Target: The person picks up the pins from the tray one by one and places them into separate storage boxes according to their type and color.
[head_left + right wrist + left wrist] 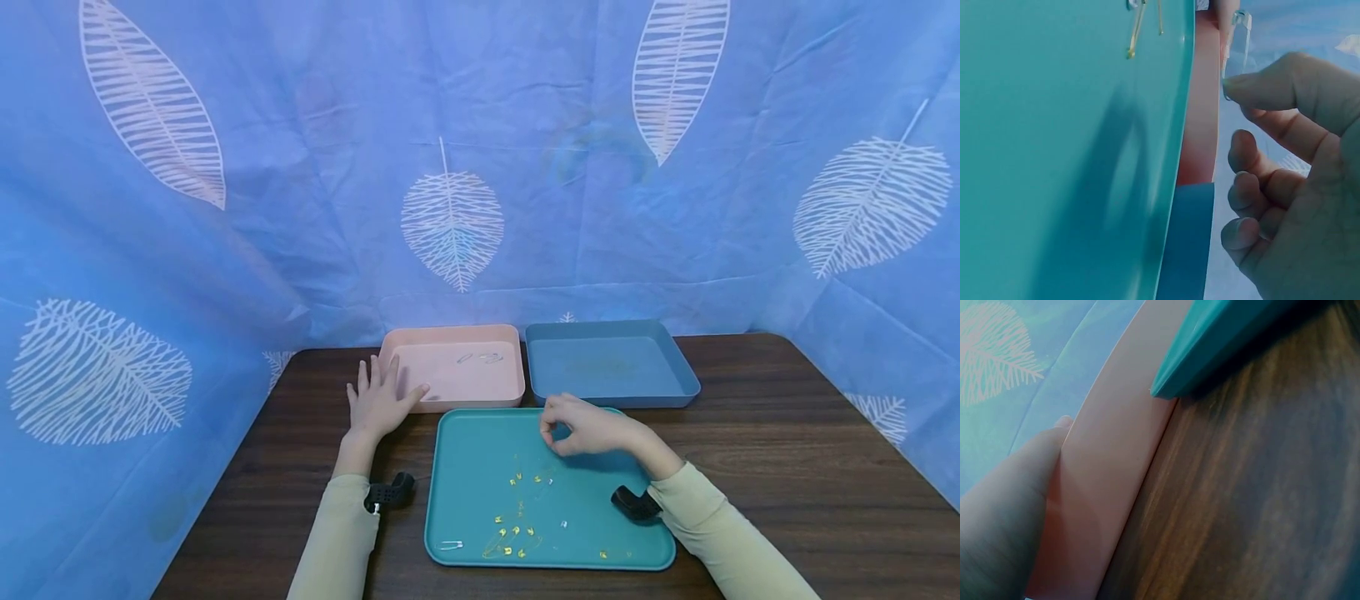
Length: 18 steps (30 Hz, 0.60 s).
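My right hand (588,427) is above the far right part of the teal tray (480,442). Between its thumb and index finger it pinches a silver safety pin (1242,17), clearly seen in the right wrist view; the other fingers are curled loosely. With fingers spread, my left hand (378,408) rests at the left end of the pink tray (465,407), its thumb over the front rim. Several gold safety pins (516,530) lie scattered on the teal tray, with a silver safety pin (452,545) near its front left corner. Silver safety pins (491,358) lie inside the pink tray.
A blue tray (622,402) stands right of the pink one, behind the teal tray. All three are on a dark wooden table (765,433). A blue cloth (562,208) with white leaf prints hangs behind and at both sides.
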Tool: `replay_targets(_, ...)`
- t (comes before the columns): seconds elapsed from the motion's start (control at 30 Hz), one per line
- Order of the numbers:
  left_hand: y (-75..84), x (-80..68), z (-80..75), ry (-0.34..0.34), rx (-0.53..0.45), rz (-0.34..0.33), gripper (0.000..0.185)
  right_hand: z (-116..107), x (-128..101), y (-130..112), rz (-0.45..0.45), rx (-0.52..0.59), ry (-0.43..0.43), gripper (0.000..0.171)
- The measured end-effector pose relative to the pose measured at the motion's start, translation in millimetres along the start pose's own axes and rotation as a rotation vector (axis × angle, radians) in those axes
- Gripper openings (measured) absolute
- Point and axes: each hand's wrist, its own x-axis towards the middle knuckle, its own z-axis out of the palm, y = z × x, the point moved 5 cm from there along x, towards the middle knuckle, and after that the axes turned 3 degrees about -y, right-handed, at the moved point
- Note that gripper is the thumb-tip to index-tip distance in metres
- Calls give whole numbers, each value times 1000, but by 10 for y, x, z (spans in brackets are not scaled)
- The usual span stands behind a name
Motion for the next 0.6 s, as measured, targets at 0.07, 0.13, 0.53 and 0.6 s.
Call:
replay_targets(0.07,-2,-4,9,-8,0,-2,98,-7,22,-7,10,-3,11,18)
replay_targets(0.13,2,-8,8,-13,-6,-4,97,-15,46,-15,13,2,24,19)
replay_targets(0.53,11,-6,1,-18,-23,-5,96,-108,261,-25,-13,-5,126,20)
replay_targets(0.6,10,-14,-7,-17,-33,-8,95,-132,316,-30,-26,-12,153,20)
